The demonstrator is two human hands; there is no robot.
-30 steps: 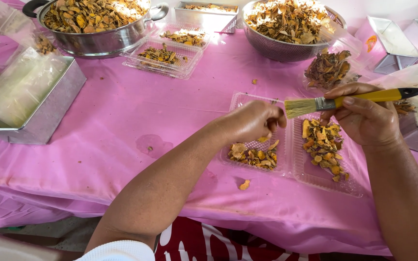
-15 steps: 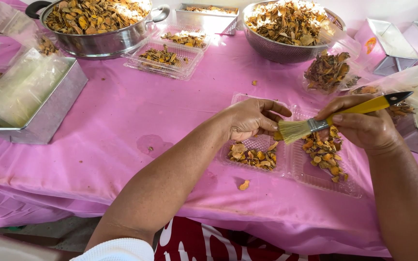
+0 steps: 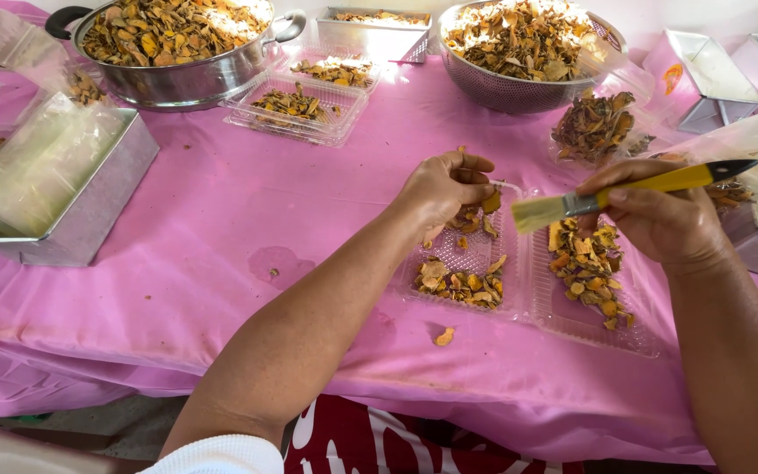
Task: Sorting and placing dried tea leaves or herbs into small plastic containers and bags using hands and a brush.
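My left hand [image 3: 446,187] hovers over the left half of an open clear plastic clamshell tray [image 3: 528,303], its fingers pinched on an orange dried slice [image 3: 490,202]. My right hand [image 3: 660,219] grips a yellow-handled paintbrush [image 3: 611,200], whose pale bristles point left toward my left hand. Both halves of the tray hold dried yellow-brown slices [image 3: 585,268]. One loose slice [image 3: 445,336] lies on the pink tablecloth [image 3: 247,219] in front of the tray.
A steel pot [image 3: 173,44] and a mesh colander [image 3: 528,44] full of dried slices stand at the back. Filled clear trays [image 3: 296,105] sit between them. A metal tin with plastic bags [image 3: 54,184] is at left, more metal tins [image 3: 704,75] at right.
The brush has swung back up and to the right, off the tray. My left hand has lifted slightly, holding a slice by the fingertips.
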